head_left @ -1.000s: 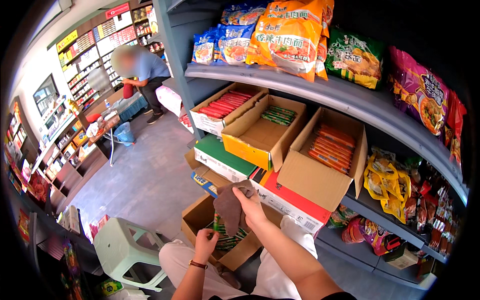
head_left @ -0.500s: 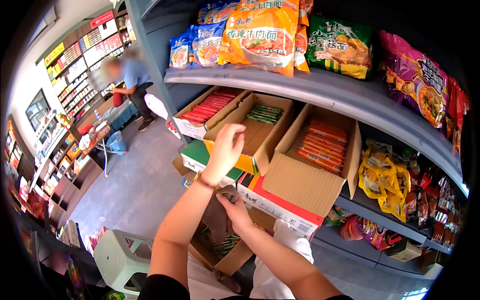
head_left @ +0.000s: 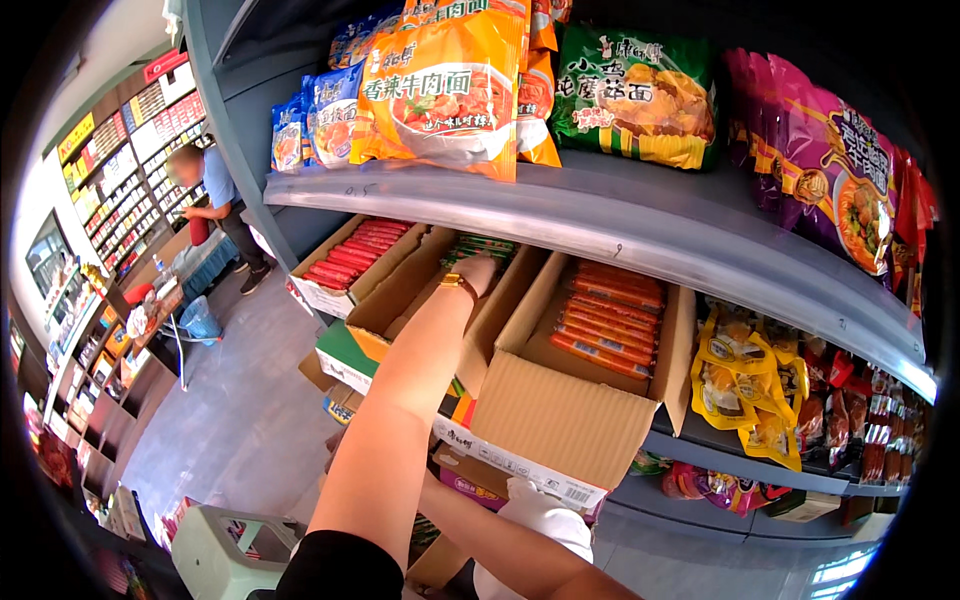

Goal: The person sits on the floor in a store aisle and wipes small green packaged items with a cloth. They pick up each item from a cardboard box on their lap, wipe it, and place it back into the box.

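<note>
My left hand (head_left: 474, 272), with a bracelet at its wrist, reaches into the middle cardboard box (head_left: 376, 338) on the lower shelf. It is at the green-wrapped sausage sticks (head_left: 478, 246) at the box's back; its fingertips are hidden, so any grip on them does not show. Lower down, my right forearm (head_left: 490, 535) passes behind my left arm, which covers most of the right hand. Whether that hand still has the brown cloth cannot be seen. An open carton (head_left: 440, 565) sits low between my legs, mostly covered by my arms.
Boxes of red sausages (head_left: 357, 252) and orange sausages (head_left: 610, 322) flank the middle box; a flap (head_left: 560, 410) hangs forward. Above juts a shelf edge (head_left: 600, 225) carrying noodle packets (head_left: 440, 95). Yellow snack bags (head_left: 745, 370) hang right. A plastic stool (head_left: 215, 555) stands lower left; a person (head_left: 220, 185) is farther back.
My left hand has moved forward from above the middle box's front edge to the green sticks inside. My right hand and the brown cloth have gone out of sight behind my left arm. The view has shifted.
</note>
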The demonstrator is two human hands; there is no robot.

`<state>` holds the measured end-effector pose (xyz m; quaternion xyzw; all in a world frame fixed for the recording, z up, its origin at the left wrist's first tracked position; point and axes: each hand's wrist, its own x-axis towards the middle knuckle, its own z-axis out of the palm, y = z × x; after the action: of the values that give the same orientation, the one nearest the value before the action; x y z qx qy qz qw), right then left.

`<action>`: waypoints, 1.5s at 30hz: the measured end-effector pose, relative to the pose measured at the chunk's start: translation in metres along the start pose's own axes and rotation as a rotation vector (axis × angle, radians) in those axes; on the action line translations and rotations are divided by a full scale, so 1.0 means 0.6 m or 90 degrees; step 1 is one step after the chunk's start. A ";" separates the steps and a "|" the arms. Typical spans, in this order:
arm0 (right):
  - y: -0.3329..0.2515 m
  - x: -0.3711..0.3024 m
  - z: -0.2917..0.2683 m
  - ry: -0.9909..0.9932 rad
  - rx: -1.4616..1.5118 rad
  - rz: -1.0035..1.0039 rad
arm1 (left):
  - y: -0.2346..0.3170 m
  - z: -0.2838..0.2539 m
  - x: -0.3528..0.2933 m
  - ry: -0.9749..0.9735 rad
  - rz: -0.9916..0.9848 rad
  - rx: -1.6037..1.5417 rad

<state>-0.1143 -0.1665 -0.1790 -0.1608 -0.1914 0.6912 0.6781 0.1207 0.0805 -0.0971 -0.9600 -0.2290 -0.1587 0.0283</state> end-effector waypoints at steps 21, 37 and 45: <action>-0.097 -0.057 0.087 0.125 0.077 0.042 | 0.071 -0.309 -0.278 0.347 0.009 -0.160; -0.027 -0.105 0.145 0.024 -0.135 0.061 | 0.228 -0.268 -0.776 0.462 -0.442 -0.507; -0.033 -0.096 0.148 0.094 -0.101 -0.002 | 0.227 -0.247 -0.811 0.424 -0.495 -0.815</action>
<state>-0.1378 -0.2278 -0.0940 -0.2643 -0.1951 0.6588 0.6768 -0.2725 -0.2694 -0.1089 -0.5448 -0.3901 -0.5339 -0.5157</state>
